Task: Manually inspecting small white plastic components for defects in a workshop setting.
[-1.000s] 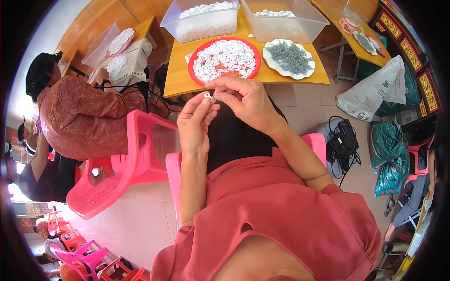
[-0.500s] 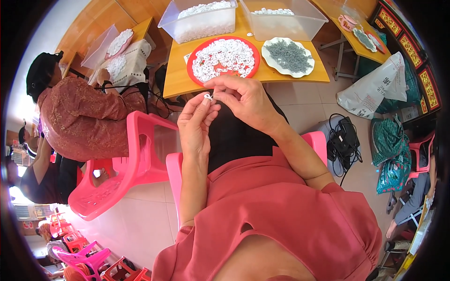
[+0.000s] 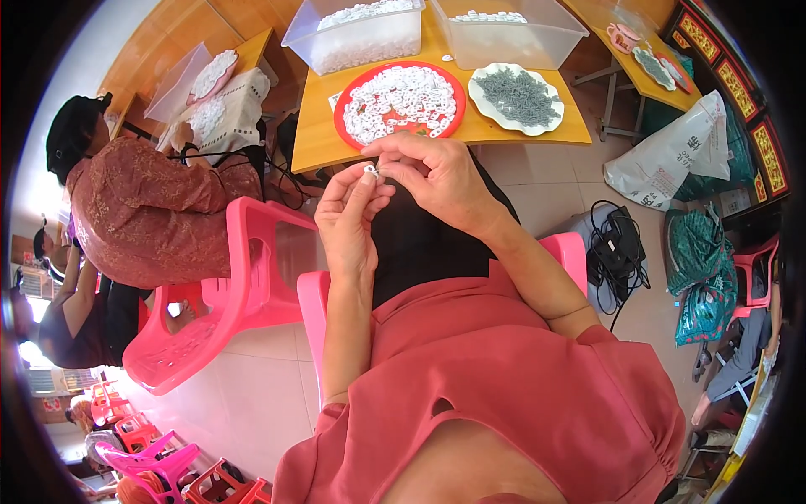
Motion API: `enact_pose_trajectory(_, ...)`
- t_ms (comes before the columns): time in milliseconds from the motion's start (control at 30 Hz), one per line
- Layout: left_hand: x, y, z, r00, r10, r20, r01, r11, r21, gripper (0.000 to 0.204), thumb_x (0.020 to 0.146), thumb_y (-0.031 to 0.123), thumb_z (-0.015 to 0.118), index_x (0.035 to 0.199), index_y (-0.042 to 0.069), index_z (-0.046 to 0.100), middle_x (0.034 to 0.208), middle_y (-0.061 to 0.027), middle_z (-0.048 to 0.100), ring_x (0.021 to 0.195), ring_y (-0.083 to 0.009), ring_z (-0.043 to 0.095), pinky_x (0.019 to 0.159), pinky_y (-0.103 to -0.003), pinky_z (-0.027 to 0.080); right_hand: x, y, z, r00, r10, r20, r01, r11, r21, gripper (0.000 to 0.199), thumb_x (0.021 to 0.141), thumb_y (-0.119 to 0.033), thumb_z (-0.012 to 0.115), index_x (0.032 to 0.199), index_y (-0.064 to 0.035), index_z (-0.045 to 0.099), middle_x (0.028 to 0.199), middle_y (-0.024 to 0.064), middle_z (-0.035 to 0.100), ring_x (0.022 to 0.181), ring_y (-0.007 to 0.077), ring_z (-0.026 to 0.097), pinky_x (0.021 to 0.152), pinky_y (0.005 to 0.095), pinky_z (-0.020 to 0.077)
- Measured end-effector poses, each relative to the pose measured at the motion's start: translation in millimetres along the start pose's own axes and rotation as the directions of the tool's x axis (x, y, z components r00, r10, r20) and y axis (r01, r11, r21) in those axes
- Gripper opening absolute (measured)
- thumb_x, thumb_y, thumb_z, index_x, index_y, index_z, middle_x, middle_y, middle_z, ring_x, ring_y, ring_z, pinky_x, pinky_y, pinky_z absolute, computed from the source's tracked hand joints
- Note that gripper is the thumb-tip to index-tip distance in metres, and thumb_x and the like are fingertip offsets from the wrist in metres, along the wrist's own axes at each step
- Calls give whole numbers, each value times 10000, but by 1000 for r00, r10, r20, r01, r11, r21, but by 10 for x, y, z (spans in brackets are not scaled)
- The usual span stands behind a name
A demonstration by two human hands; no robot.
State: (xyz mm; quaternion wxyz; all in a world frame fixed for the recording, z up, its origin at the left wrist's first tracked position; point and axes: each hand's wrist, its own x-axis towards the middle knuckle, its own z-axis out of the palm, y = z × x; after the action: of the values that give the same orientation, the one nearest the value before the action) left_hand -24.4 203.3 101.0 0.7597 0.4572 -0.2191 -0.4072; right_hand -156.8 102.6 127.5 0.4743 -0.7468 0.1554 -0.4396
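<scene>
Between thumb and fingers, my left hand (image 3: 347, 214) pinches a small white plastic piece (image 3: 369, 170) with a hole in it. My right hand (image 3: 431, 178) is closed in a pinch right beside it; a thin grey bit shows at its fingertips, too small to name surely. Both hands are over my lap, just off the table's near edge. Beyond them a red round tray (image 3: 461, 99) holds many similar white pieces. To its right, a white scalloped plate (image 3: 550, 124) carries a heap of small grey parts.
Two clear plastic bins (image 3: 369, 46) with white pieces stand at the back of the wooden table (image 3: 315, 134). A pink chair (image 3: 243, 277) is at my left, near a seated person (image 3: 159, 210). Black cables (image 3: 617, 252) and a white sack (image 3: 672, 155) lie at the right.
Both hands have shifted very slightly, staying together around the white piece. The tray and plate have not moved noticeably.
</scene>
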Motion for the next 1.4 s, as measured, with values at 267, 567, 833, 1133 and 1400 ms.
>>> enact_pose_trajectory(267,-4,-41,13,999,42,-9,-42,999,20,162,993,50,704,1137,-22,691,945,-106,763,770,-144,746,698,-222,594,-11,49,25,999,44,-30,-41,994,106,182,949,23,671,1129,8,694,885,76,741,812,101,718,734,252,563)
enact_pose_trajectory(567,-3,-7,1,988,153,20,-154,979,135,144,979,2,705,1114,-46,707,929,-112,759,757,-161,744,703,-239,590,-1,95,11,999,2,-33,2,991,137,223,894,68,704,944,0,497,777,70,648,762,113,711,695,268,562)
enact_pose_trajectory(833,-6,-33,14,969,238,69,-248,935,254,163,974,-14,698,1128,-64,711,929,-102,757,759,-152,742,714,-236,589,-23,187,16,1000,8,-28,-4,989,147,292,904,61,710,884,-22,431,769,45,566,744,87,643,685,273,557)
enact_pose_trajectory(1133,19,-25,-48,993,111,39,-114,991,72,171,965,-1,712,1125,-62,712,920,-104,761,756,-158,745,710,-242,591,2,144,-8,995,99,26,-102,960,261,332,945,43,727,880,-74,423,841,4,627,848,52,644,747,231,525)
enact_pose_trajectory(1400,16,-86,-37,989,138,44,-143,980,141,178,964,-14,706,1134,-67,722,933,-110,763,757,-164,747,705,-242,592,-21,184,-34,994,101,46,-107,983,150,362,940,23,735,850,-78,400,844,13,650,831,48,634,731,235,521)
